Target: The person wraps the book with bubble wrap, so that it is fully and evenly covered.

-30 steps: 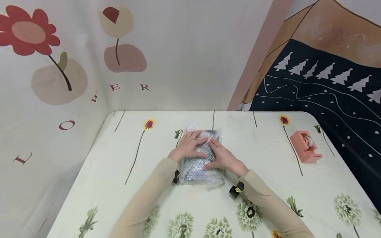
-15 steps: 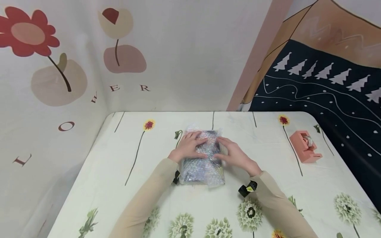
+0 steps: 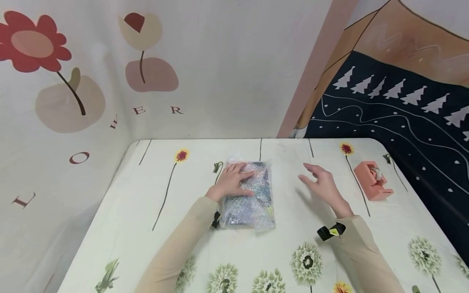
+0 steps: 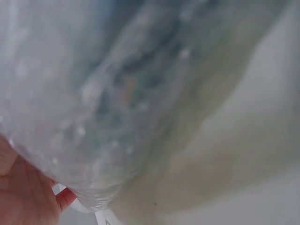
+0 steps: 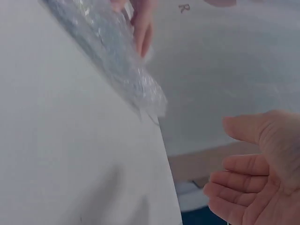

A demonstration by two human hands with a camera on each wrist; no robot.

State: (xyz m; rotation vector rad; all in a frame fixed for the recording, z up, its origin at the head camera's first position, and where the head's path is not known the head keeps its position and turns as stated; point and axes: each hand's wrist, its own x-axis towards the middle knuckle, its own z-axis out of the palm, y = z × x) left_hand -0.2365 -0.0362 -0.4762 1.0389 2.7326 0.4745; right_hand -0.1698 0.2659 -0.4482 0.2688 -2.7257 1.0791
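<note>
A flat rectangular item in clear bubble wrap [image 3: 253, 211] lies in the middle of the table, with bluish, multicoloured patterns showing through. My left hand [image 3: 231, 182] rests on its upper left part, fingers spread. The left wrist view has the bubble wrap [image 4: 108, 117] close up and blurred, with part of the left hand [image 4: 28, 197] at the lower left. My right hand [image 3: 324, 186] is in the air between the package and a pink tape dispenser [image 3: 373, 183], holding nothing. In the right wrist view the right hand [image 5: 253, 168] has its thumb apart from relaxed fingers.
The pink dispenser carries a roll of tape [image 3: 376, 174] and stands near the table's right side. A flower-printed white cloth covers the table [image 3: 165, 244]. A pale printed curtain [image 3: 227, 73] hangs behind, with a dark tree-patterned cloth [image 3: 399, 110] at the right.
My right hand has lifted off the bubble-wrapped item and moved right, towards the tape dispenser. My left hand has stayed on the wrap.
</note>
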